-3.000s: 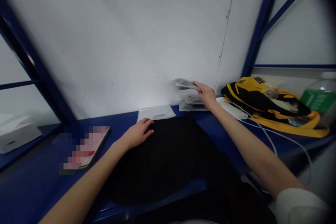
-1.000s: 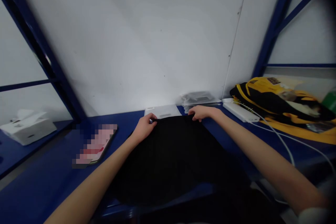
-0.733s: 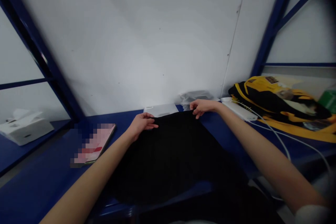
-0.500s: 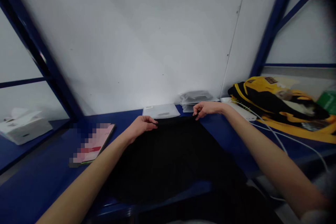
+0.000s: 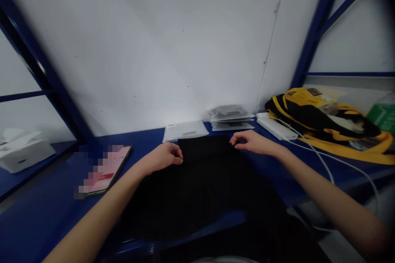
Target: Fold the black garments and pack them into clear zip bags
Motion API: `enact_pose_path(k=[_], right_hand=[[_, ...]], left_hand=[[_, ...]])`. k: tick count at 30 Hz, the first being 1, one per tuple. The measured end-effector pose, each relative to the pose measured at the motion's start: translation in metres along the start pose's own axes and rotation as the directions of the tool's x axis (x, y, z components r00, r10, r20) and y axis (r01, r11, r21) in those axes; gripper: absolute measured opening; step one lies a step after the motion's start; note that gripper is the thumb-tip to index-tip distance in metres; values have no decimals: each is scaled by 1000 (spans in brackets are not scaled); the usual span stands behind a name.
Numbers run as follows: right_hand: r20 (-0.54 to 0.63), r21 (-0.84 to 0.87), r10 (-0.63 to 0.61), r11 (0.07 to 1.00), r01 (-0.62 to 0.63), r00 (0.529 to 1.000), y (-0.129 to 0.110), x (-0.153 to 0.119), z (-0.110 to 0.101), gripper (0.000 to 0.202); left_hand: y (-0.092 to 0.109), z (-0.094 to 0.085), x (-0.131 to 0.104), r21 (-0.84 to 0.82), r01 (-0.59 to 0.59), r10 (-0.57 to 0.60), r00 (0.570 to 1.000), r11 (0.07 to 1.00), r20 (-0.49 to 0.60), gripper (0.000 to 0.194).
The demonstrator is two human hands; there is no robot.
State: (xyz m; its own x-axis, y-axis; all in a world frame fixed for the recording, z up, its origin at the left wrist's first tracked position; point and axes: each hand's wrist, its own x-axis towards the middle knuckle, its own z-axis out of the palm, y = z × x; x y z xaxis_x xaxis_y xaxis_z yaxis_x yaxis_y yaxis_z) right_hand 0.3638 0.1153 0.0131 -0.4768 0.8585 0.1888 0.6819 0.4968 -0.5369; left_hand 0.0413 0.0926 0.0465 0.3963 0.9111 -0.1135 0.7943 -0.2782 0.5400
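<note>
A black garment (image 5: 200, 189) lies spread over the blue table, its straight band-like top edge toward the wall. By the left side of that band, my left hand (image 5: 165, 157) has its thumb and fingers pinched at the fabric's edge. Across from it, my right hand (image 5: 253, 141) curls its fingertips onto the band's right corner. The dark cloth hides how much of it each hand grips. Lower down, the garment's outline merges with other dark areas near my body.
Behind the garment are a flat white packet (image 5: 185, 130) and a stack of clear plastic packets (image 5: 231, 117). A phone (image 5: 111, 168) lies left, near a white tissue box (image 5: 26, 152). At right are a white power bank (image 5: 276, 126), cables and a black-and-yellow bag (image 5: 327, 119).
Both hands have come down and slightly nearer to me along the garment's sides. The top band now lies flat and shows between them. The view has shifted slightly.
</note>
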Motion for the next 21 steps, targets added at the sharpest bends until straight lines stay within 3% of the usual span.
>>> enact_pose_path(k=[6,13,21], right_hand=[[-33,-38,-59,998,58,998,0,-4,8,14],[54,-1,-87,996,87,995,0,-6,10,14],[65,-28,-77,997,79,995,-6,-17,5,24]], left_hand=[[0,3,1,140,-10,15,999,990,-30,18],[-2,14,4,334,-10,42,995,942,-91,15],[-4,10,-5,321,-10,41,995,947,-92,36]])
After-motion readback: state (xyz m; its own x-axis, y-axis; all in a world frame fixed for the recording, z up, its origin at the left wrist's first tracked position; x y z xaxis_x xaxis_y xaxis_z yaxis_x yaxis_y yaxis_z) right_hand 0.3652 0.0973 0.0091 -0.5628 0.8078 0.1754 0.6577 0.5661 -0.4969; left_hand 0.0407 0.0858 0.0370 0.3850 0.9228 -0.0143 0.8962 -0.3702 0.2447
